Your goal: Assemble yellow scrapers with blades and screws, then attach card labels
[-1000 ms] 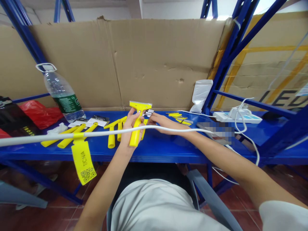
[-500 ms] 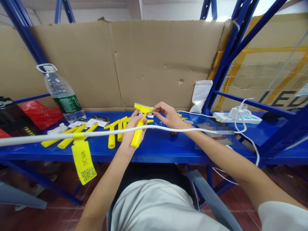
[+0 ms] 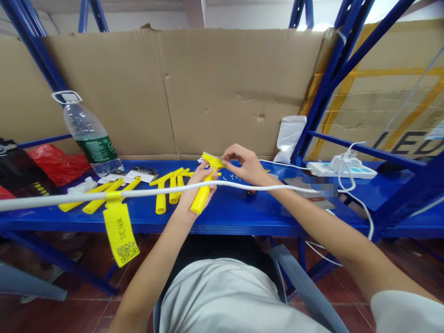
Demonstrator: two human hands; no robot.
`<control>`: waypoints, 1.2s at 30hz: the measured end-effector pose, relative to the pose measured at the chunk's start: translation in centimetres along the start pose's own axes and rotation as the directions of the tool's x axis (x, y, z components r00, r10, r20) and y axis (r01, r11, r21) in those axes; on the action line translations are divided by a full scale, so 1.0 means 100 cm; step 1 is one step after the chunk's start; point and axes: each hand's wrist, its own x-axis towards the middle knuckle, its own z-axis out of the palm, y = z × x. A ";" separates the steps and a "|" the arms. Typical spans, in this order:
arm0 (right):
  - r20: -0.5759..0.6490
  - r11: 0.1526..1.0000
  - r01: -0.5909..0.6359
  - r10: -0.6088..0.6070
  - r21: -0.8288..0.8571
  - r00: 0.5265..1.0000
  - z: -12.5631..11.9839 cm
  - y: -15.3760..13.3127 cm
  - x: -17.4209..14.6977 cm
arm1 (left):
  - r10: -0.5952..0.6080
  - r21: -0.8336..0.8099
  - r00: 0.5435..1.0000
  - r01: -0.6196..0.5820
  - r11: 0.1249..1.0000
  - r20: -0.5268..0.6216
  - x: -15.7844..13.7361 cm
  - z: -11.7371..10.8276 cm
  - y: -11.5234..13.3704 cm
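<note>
My left hand point(image 3: 194, 182) is wrapped round the handle of a yellow scraper point(image 3: 200, 199), which it holds up above the blue table. The scraper's T-shaped head points away from me, with a thin blade edge along its far side. My right hand point(image 3: 245, 166) is closed in a pinch at the right end of that head. Whatever is between its fingertips is too small to make out. Several small pale bits point(image 3: 233, 178) lie on the table below the right hand. More yellow scraper handles point(image 3: 161, 200) rest just left of my left hand.
A white cable point(image 3: 239, 185) crosses in front of my hands, carrying a yellow tag point(image 3: 121, 233). At left are long yellow handles point(image 3: 99, 201), printed cards point(image 3: 142, 174) and a water bottle point(image 3: 93, 143). A flat device point(image 3: 307, 192) and a power strip point(image 3: 357, 171) lie right. Cardboard point(image 3: 243, 92) stands behind.
The scraper's head has turned clockwise and shifted slightly right in my left hand. My right hand has stayed at the right end of the head, moving only a little.
</note>
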 end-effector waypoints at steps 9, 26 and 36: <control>0.032 0.999 -0.037 0.036 0.011 0.999 -0.002 -0.001 0.000 | -0.025 0.077 0.999 0.023 0.997 0.021 0.000 0.001 -0.004; 0.076 0.995 0.031 -0.024 -0.095 0.997 -0.004 0.002 0.004 | -0.006 0.182 0.998 -0.005 0.983 0.064 0.002 -0.004 -0.007; 0.075 1.000 0.014 -0.014 0.009 0.997 -0.004 -0.003 0.005 | -0.066 0.122 0.994 0.055 0.991 0.086 -0.001 -0.001 -0.018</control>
